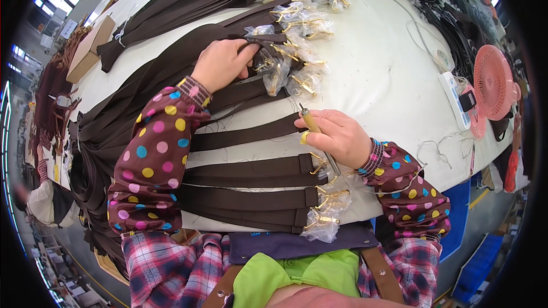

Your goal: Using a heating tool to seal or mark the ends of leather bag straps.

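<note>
Belts [251, 173]: dark brown straps, lying in rows across the table in the head view, their buckle ends pointing right, their long ends bunching toward the left edge.
Buckles [321, 163]: gold-coloured metal, sitting at the strap ends; many are showing through crumpled clear plastic [321, 229].
Left hand [224, 64]: reaching over the upper group of straps, fingers bending down just beside several wrapped buckles; fingertips are hiding among the straps, so cannot tell whether they are gripping.
Right hand [341, 138]: closing around a slim tool [309, 120] with a tan handle; its dark tip is pointing up and left, and a metal rod is showing below the hand, slanting toward the wrapped buckles nearest the body.
Sleeves [157, 159]: brown with coloured dots, covering both forearms.
Table [379, 74]: white top, lying bare between the buckles and the things at right.
Right edge: a pink fan [492, 82] is standing beside a white power strip [454, 101]; a black plug [467, 101] is sitting in the strip.
Far side: black straps [451, 29] are heaping up at upper right.
Upper left: a cardboard box [91, 48] is resting near the table's edge, close to a brown bundle.
</note>
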`<state>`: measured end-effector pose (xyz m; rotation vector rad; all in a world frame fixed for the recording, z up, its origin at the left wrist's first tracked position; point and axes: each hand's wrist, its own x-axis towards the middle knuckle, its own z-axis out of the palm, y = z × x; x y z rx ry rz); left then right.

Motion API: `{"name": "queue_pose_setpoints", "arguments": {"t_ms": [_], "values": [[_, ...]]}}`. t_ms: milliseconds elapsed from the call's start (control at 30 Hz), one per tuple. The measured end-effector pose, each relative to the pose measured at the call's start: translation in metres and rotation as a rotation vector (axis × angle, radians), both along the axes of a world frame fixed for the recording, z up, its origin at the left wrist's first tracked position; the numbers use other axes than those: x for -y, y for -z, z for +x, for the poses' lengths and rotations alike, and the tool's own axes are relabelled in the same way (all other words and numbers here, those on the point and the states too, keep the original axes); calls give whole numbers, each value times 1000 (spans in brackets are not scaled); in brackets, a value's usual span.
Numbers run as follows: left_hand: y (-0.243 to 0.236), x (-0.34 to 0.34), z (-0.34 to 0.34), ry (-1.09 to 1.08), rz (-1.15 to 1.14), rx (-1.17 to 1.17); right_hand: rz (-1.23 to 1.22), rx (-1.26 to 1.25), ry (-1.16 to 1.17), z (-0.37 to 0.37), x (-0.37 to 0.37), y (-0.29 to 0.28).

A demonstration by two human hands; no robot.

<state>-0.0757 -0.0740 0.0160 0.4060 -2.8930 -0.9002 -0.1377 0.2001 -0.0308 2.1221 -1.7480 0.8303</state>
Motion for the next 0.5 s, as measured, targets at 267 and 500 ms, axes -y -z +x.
{"name": "queue_pose_setpoints", "arguments": {"t_ms": [267,500], "values": [[22,0,4,166,-208,-186,187,191,35,0,-4,10],[4,-28,43,192,-55,-250,-52,546,129,1,-1,11]]}}
